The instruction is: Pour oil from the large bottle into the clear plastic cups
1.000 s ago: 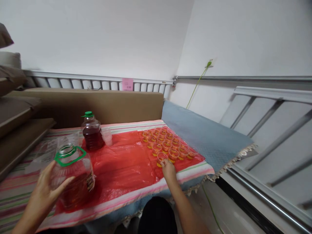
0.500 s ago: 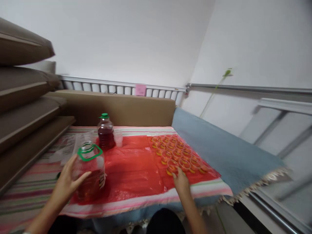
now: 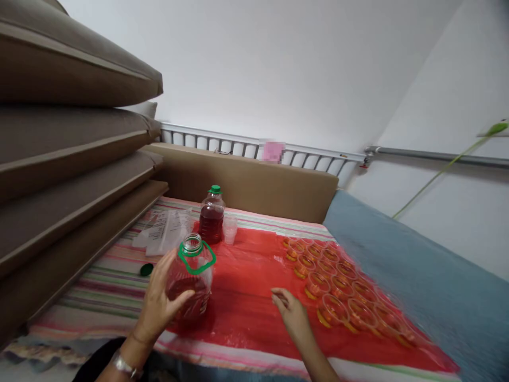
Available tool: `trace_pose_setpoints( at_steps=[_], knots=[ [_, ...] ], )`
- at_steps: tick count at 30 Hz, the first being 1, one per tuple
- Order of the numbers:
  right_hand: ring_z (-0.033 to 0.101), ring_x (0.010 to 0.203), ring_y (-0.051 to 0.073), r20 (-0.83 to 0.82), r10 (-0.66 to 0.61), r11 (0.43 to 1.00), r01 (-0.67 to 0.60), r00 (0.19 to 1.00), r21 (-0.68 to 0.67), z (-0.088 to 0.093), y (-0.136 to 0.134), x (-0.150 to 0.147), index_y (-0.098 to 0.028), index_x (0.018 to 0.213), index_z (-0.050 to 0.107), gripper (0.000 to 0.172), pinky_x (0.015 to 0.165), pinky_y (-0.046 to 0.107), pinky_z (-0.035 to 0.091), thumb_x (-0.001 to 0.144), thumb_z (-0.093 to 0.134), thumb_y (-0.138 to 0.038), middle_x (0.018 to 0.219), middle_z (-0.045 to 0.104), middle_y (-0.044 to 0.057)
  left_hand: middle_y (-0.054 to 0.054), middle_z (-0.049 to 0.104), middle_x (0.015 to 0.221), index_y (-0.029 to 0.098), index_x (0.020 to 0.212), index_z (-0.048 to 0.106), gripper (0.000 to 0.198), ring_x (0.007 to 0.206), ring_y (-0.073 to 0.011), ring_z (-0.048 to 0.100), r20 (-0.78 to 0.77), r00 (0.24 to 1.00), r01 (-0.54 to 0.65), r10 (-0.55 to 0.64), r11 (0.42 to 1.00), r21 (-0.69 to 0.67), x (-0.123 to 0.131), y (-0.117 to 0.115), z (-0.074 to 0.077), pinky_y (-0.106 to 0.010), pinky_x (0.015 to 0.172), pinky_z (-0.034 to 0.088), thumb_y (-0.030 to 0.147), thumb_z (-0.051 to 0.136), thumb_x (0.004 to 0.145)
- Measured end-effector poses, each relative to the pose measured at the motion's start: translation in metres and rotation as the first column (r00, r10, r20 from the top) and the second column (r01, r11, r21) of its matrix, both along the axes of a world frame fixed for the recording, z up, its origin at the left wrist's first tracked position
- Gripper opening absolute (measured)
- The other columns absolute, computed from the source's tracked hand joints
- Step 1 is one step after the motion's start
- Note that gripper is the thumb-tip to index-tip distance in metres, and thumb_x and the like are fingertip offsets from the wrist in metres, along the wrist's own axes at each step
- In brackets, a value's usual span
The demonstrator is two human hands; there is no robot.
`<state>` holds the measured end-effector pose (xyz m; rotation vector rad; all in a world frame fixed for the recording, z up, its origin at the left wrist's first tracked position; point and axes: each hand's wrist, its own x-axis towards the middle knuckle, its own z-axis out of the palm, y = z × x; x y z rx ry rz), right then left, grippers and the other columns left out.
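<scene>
Gripping a clear plastic jug (image 3: 201, 289) from its left side, a person's left hand (image 3: 157, 305) spreads wide around the body, thumb laid across the front. The jug stands near the front edge of a red plastic sheet (image 3: 246, 281), left of the middle of the view. Its long axis runs upright, and its open neck points to the ceiling. A green handle (image 3: 213, 258) circles the neck, its loop slanting down toward the viewer and the right. Reddish liquid fills the lower part (a loose green cap (image 3: 147, 269) lies left of the hand, on a striped cloth (image 3: 107, 286)).

The right hand (image 3: 290, 313) hovers over the sheet between the jug and several rows of filled cups (image 3: 333, 310), apart from both. Its fingers are loosely bent and point left, with a narrow gap between thumb and forefinger.

Behind the first jug, a capped jug (image 3: 212, 216) of darker red liquid also stands upright, green top upward. A stack of clear cups (image 3: 229, 231) rises just beside it on the right; clear plastic bags (image 3: 169, 236) lie to its left.
</scene>
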<state>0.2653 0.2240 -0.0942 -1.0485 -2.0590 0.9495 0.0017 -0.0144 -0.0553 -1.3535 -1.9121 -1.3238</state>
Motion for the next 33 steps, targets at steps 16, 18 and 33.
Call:
trace_pose_setpoints(
  at_steps=[16,18,33],
  knots=[
    [0.062,0.105,0.021,0.576,-0.084,0.935,-0.135,0.813,0.327,0.065,0.089,-0.239,-0.020,0.126,0.058,0.048,0.084,0.027,0.043,0.079,0.052,-0.008,0.132,0.053,0.015,-0.016,0.046,0.141,0.020,0.143,0.031,0.086,0.129,-0.0352,0.043,0.061,0.996,0.056,-0.065,0.990,0.132,-0.009,0.017,-0.015,-0.052,0.101,0.043,0.050,0.069,0.072],
    [0.064,0.096,0.020,0.616,-0.094,0.932,-0.149,0.782,0.330,0.066,0.091,-0.245,-0.017,0.107,0.068,0.029,0.078,0.025,0.043,0.083,0.052,-0.014,0.113,0.064,0.013,-0.017,0.046,0.141,0.019,0.143,0.031,0.088,0.129,-0.0353,0.044,0.046,0.996,0.064,-0.071,0.988,0.140,-0.012,0.017,-0.017,-0.051,0.100,0.045,0.051,0.070,0.070],
    [0.063,0.086,0.020,0.533,-0.354,0.885,0.090,0.768,0.457,0.105,0.067,-0.156,-0.015,0.090,0.065,0.017,0.069,0.025,0.040,0.081,0.061,-0.029,0.098,0.066,0.011,-0.017,0.046,0.140,0.021,0.142,0.031,0.082,0.131,-0.0340,0.041,0.082,0.988,0.112,-0.128,0.978,0.176,-0.016,0.021,-0.013,-0.054,0.107,0.037,0.038,0.072,0.073]
  ],
)
